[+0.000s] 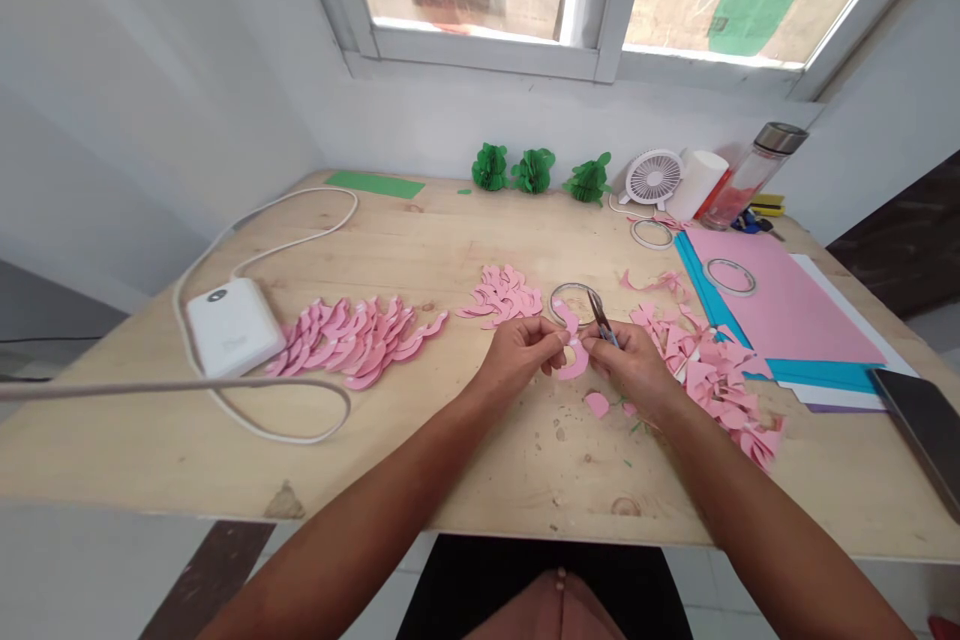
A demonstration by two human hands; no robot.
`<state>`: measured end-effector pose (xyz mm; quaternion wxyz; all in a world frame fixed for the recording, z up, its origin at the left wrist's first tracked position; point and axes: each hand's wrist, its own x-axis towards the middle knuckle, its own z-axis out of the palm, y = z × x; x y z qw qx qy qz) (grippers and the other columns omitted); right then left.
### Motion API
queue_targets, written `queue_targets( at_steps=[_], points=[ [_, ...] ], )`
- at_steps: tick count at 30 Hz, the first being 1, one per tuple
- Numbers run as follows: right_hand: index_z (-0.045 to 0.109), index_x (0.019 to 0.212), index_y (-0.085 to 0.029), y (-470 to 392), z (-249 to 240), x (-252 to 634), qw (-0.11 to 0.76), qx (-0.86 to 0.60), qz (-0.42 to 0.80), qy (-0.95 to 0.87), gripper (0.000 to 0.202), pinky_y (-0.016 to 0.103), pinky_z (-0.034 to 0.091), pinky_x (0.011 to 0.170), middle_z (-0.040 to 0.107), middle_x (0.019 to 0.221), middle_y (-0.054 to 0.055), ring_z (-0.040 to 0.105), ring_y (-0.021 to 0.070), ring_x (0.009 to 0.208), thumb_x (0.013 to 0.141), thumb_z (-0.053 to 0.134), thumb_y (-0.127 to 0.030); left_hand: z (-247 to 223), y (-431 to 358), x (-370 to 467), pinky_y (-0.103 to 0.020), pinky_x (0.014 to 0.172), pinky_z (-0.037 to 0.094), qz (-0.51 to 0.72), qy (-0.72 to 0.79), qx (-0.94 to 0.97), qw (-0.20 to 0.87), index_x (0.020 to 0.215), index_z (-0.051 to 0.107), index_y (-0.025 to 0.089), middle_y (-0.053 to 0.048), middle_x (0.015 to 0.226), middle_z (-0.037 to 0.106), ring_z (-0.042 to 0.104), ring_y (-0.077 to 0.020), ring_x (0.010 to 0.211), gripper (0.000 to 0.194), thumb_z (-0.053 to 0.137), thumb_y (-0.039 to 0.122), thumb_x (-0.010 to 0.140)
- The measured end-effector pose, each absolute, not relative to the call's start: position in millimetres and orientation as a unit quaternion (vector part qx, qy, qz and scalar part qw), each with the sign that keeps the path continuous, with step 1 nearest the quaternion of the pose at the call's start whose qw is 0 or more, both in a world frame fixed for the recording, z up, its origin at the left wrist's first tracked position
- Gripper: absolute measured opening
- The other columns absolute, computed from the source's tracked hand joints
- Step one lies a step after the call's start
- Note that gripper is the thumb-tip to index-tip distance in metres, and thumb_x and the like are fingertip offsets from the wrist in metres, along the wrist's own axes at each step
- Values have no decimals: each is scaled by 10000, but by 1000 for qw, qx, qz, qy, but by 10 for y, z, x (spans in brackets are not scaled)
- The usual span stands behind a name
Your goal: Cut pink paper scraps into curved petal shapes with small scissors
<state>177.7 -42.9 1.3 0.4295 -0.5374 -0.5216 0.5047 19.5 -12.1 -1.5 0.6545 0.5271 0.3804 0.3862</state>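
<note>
Near the middle of the table my left hand (529, 348) pinches a curved pink paper piece (574, 363) from its left side. On the other side of that piece, my right hand (631, 360) is closed around small scissors (601, 318), whose blades point up and away; its fingertips also meet the paper. Just behind the hands lies a roll of tape (564, 292). A small pile of wavy pink cutouts (506, 295) is behind my left hand. Pink scraps (720, 380) are heaped to the right of my right hand.
Overlapping pink strips (360, 340) and a white power bank (234, 328) with a looping cable are at left. Green paper shapes (533, 171), a fan (654, 178) and a bottle (756, 176) stand at the back. Coloured sheets (795, 305) and a dark phone (922, 425) lie at right.
</note>
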Motion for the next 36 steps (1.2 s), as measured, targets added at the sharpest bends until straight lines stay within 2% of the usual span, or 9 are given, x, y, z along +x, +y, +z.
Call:
queue_targets(
  at_steps=[5,13,24,36],
  points=[
    [587,706,-149,-439,30,1779,431,-541,506,-515,219,231,191,439,386,449,-60,305,73,430,736,585,-366,-17,-118,190,-219,483,408,392,374,523,658,598,575,144,-3,537,576,491,-85,483,210,628,320,699],
    [563,690,-156,-446,55,1745,420,-568,485,-515,205,229,165,440,349,493,-72,267,64,451,664,646,-342,-22,-118,193,-219,486,408,384,368,521,667,600,569,142,-4,539,580,499,-86,485,204,631,307,702],
    [564,675,-153,-435,47,1752,419,-568,474,-527,156,217,196,437,386,502,-63,303,66,461,686,604,-304,-14,-128,198,-198,463,393,368,372,540,659,643,575,139,10,525,570,489,-77,468,219,681,330,647],
    [572,691,-150,-427,17,1760,425,-564,496,-506,197,216,183,418,389,459,-70,302,62,426,713,598,-343,-21,-131,210,-205,480,396,378,380,547,643,636,565,144,6,535,575,496,-83,482,174,641,294,680]
  ],
)
